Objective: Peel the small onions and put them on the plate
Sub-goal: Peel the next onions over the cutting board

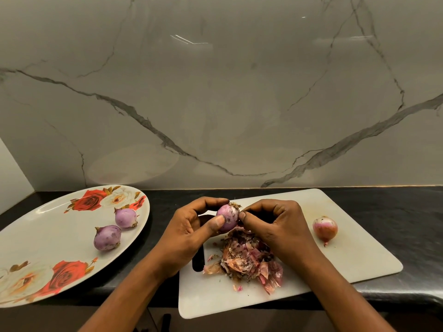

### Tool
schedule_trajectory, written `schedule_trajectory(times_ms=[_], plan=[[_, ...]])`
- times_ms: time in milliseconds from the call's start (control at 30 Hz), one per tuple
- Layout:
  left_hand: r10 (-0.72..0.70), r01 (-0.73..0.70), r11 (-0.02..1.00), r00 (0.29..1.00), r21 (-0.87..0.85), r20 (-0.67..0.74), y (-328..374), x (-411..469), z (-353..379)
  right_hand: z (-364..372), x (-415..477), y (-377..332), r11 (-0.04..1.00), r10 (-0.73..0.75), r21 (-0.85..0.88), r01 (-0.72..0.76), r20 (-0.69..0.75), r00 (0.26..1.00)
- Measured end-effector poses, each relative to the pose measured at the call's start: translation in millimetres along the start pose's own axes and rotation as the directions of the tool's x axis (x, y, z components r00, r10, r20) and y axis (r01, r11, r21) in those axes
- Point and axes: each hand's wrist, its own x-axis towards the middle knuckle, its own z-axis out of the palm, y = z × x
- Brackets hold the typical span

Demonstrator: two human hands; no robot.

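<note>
One peeled onion (pixel 125 218) near plate rim (pixel 143 215)

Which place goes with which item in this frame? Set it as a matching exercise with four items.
Items: 1 held onion; 2 peeled onions; 3 peel pile; 4 unpeeled onion.
Places: a on the plate; b alone at the right of the cutting board; c between left hand and right hand; d on the board below the hands.
Pairs: 1-c; 2-a; 3-d; 4-b.

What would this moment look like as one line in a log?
step: peeling | left hand: holds onion | right hand: pinches its skin | plate: two onions | board: peels, one onion
</note>
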Motion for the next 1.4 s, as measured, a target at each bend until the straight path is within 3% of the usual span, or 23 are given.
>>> schedule_trajectory(times_ms=[333, 567, 1000, 1400], plan=[[-0.04, 0.038, 0.99, 0.999, -0.139, -0.009, 3.5, 1.9, -0.1, 0.4, -0.9, 1.1, 0.997, -0.046, -0.064, 0.043, -0.052, 0.998], [-0.025, 0.025, 0.998, 1.0, -0.061, 0.004, 3.6, 0.5, 1.9, 0.5, -1.6, -0.6, 0.998, -0.048, 0.038, 0.048, 0.002, 0.999], [-0.033, 0.034, 0.999, 0.999, -0.041, 0.02, 6.9, -0.8, 3.1, 0.4, -0.7, 3.6, 0.997, -0.053, -0.051, 0.052, -0.011, 0.999], [-0.025, 0.025, 1.0, 0.999, -0.016, 0.02, 9.4, -2.3, 3.7, 0.0, -0.5, 2.6, 0.998, -0.054, -0.014, 0.054, 0.0, 0.999]])
